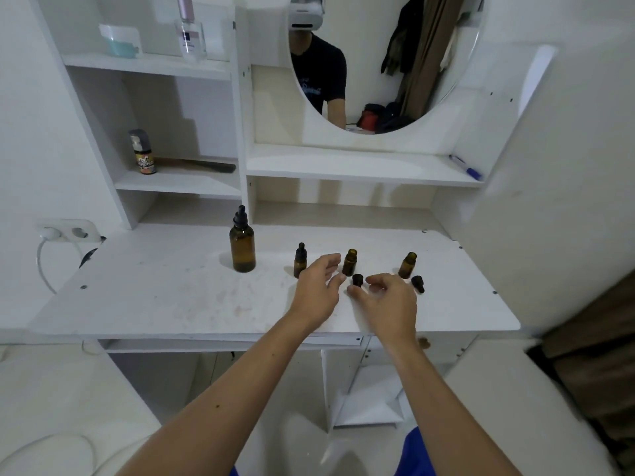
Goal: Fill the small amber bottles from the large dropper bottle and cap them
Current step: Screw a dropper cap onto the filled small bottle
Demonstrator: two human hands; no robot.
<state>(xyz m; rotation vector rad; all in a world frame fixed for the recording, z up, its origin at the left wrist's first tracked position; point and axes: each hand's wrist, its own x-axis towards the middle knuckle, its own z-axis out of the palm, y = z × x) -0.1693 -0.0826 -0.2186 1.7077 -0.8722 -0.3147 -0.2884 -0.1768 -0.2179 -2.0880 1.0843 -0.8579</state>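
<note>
The large amber dropper bottle (242,244) stands capped on the white desk (154,297). Three small amber bottles stand in a row to its right: one capped with a dropper (300,261), one uncapped in the middle (349,262), one uncapped at the right (408,265). A black dropper cap (357,280) lies in front of the middle bottle, and another cap (418,283) lies by the right bottle. My left hand (318,290) hovers with loose fingers between the capped and middle bottles. My right hand (390,300) reaches at the first cap, its thumb and fingers either side, holding nothing.
Shelves at the back left hold a spray can (142,152), a comb (206,165) and a perfume bottle (189,30). An oval mirror (385,63) hangs above a shelf with a blue pen (465,167). A wall socket (70,231) sits left of the desk.
</note>
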